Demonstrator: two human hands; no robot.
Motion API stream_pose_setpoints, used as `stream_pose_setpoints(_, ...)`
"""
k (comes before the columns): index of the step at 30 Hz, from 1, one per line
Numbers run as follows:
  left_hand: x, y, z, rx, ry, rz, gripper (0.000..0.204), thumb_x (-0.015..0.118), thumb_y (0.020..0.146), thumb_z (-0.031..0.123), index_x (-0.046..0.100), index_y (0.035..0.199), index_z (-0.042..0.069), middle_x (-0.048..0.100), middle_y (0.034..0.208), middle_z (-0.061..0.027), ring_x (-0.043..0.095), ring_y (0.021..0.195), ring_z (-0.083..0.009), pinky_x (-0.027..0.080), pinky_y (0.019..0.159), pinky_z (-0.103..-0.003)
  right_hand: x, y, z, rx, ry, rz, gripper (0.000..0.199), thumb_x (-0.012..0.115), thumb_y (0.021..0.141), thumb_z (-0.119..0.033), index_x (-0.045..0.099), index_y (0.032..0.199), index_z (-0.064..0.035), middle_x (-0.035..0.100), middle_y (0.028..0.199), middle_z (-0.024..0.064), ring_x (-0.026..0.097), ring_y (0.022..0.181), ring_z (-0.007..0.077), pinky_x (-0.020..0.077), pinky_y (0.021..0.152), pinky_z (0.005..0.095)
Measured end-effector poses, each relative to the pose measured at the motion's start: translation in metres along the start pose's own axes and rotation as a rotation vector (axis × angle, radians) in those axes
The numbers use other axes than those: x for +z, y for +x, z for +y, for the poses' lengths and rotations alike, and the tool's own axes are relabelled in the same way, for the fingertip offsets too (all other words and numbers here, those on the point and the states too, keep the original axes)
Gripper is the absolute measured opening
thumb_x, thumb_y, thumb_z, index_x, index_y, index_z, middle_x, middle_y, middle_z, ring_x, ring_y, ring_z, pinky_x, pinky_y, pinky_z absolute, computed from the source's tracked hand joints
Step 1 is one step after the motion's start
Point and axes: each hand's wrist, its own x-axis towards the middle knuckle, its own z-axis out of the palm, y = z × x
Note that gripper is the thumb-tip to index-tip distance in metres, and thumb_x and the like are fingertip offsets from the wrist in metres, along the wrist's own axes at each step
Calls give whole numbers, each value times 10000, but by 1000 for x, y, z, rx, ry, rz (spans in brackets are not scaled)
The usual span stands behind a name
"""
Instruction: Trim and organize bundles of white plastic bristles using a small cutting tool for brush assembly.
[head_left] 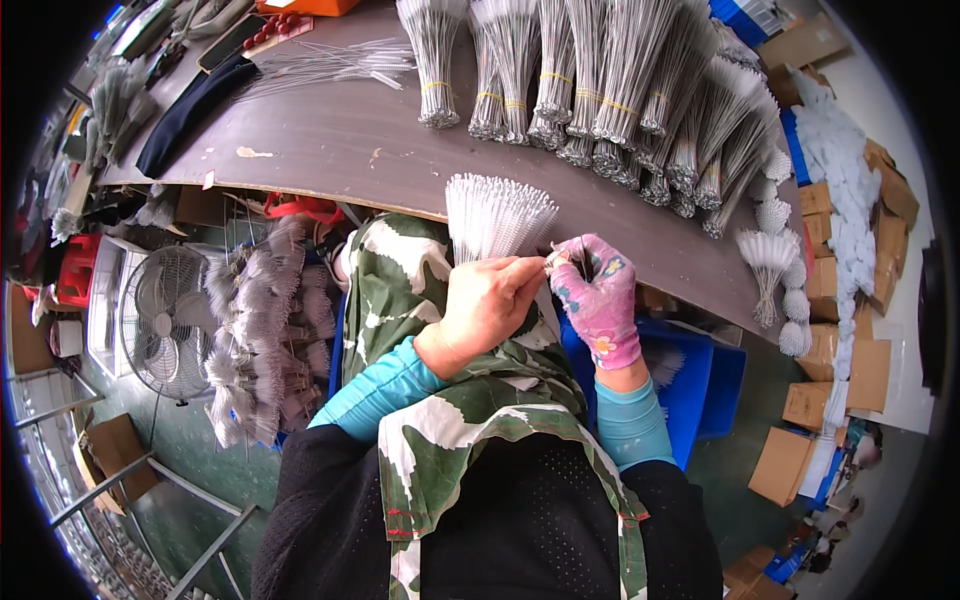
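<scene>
Bare left hand (487, 300) clenched on fanned white thin-wire brush bundle (497, 215) | floral-gloved right hand (600, 295) pinching one stem | risk: loosened grasp, bundle splaying off dark curved table (330, 140).

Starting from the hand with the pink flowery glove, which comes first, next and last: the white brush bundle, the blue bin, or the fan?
From the right hand:
1. White brush bundle, just left, at its fingertips.
2. Blue bin, lower right.
3. Fan, far left.

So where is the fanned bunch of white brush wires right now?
In the head view the fanned bunch of white wires sits at centre, gripped by the bare left hand, with the gloved right hand pinching at its side, just below the table edge.
</scene>
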Motion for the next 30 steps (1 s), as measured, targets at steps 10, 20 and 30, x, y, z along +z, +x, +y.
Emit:
stream_pose_setpoints(10,-6,3,6,-106,-39,3,87,625,847,139,633,842,53,619,691,-116,615,605,-305,474,505,-376,-47,5,2,349,-155,226,221,631,890,-230,637,808,-25,651,711,22,527,547,58,410,497,207)
stream_pose_setpoints(20,-2,1,2,-40,-21,19,64,637,821,117,634,855,63,616,681,-95,615,605,-292,478,515,-369,0,1,-9,153,120,-22,36,624,852,-1,601,866,23,625,784,5,566,713,51,486,654,202)
stream_pose_setpoints(30,-1,-3,5,34,63,-29,154,659,772,33,631,921,55,610,684,-92,608,591,-273,475,520,-349,-4,0,-7,116,56,-29,35,614,834,-10,601,809,10,601,728,-8,537,662,48,452,604,205)
